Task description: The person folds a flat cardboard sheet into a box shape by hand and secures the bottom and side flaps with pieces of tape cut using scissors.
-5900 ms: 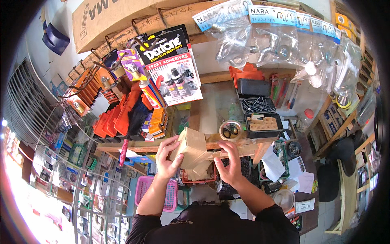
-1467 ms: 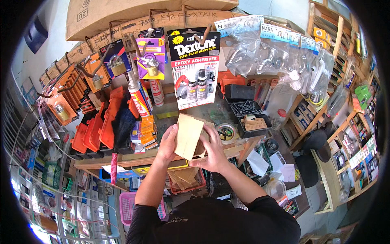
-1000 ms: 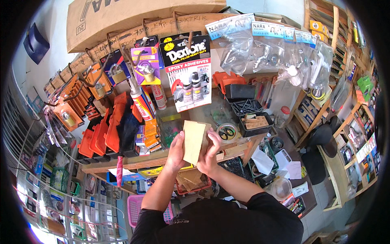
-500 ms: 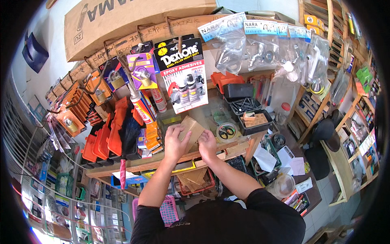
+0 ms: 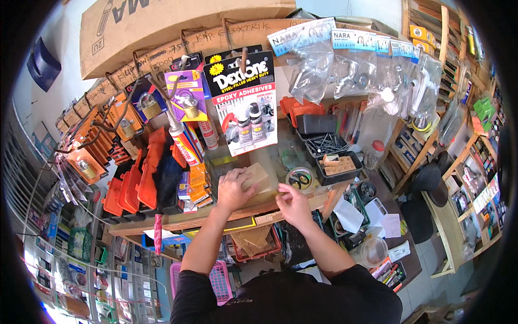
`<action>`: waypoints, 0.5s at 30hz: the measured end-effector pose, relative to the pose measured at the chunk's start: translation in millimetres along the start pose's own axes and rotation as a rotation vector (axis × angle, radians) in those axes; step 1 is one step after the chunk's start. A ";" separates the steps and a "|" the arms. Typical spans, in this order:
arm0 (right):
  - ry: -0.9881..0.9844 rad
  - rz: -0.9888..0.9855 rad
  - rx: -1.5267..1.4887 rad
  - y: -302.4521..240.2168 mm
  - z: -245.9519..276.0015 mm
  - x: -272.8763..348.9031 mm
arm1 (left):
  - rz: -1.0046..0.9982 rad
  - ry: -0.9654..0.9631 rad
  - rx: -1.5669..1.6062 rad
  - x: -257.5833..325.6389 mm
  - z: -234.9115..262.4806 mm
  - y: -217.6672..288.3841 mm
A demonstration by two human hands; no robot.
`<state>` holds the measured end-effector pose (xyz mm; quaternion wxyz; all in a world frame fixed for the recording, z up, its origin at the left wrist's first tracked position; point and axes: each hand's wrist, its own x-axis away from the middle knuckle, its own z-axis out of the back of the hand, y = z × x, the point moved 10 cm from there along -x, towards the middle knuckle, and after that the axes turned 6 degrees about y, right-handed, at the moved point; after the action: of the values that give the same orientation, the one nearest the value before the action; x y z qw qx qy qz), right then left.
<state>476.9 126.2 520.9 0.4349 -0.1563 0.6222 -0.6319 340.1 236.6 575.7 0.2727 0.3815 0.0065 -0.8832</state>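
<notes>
A small brown cardboard box (image 5: 261, 176) rests on the glass-topped counter (image 5: 224, 168). My left hand (image 5: 233, 191) grips its left side, the thumb along the near edge and the fingers over the far side. To the right of the box, a little apart from it, my right hand (image 5: 295, 205) has its fingers bent, with a gap between thumb and forefinger. I make out nothing held there. Just beyond the right hand lies a roll of tape (image 5: 299, 178) with dark rings inside it.
A carded pack of two adhesive tubes (image 5: 249, 127) hangs in front of the counter's far side. Orange-lidded bins (image 5: 147, 181) stand at left. Black trays with screws (image 5: 326, 144) and small tan pieces (image 5: 339, 163) sit at right. Bagged taps (image 5: 353, 75) hang above.
My right hand has let go of the box and moved right and slightly nearer. The box now lies flatter on the counter, still in my left hand. The whole view has shifted slightly.
</notes>
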 end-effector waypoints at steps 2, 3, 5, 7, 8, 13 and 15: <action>0.102 0.175 0.167 -6.3 23.3 4.9 | -0.021 -0.035 0.011 2.3 4.0 2.6; 0.110 0.197 0.201 -3.4 30.4 7.0 | -0.029 -0.052 0.016 4.5 5.6 2.5; 0.141 0.197 0.206 -1.8 40.4 12.1 | -0.029 -0.079 0.030 5.2 6.2 -0.6; 0.141 0.171 0.163 0.4 43.7 15.1 | -0.029 -0.082 0.072 3.5 6.2 -2.7; 0.140 0.157 0.141 2.8 45.2 17.2 | -0.033 -0.068 0.062 4.1 6.6 -3.4; 0.166 0.110 0.106 12.5 53.2 24.0 | -0.079 -0.024 0.013 0.4 12.9 2.7; 0.173 0.120 0.125 11.7 57.2 25.3 | -0.075 -0.030 0.023 -1.5 14.6 3.2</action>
<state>508.8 71.9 511.5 0.4253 -0.0362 0.6251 -0.6535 332.7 231.3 587.6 0.2352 0.3708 0.0064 -0.8984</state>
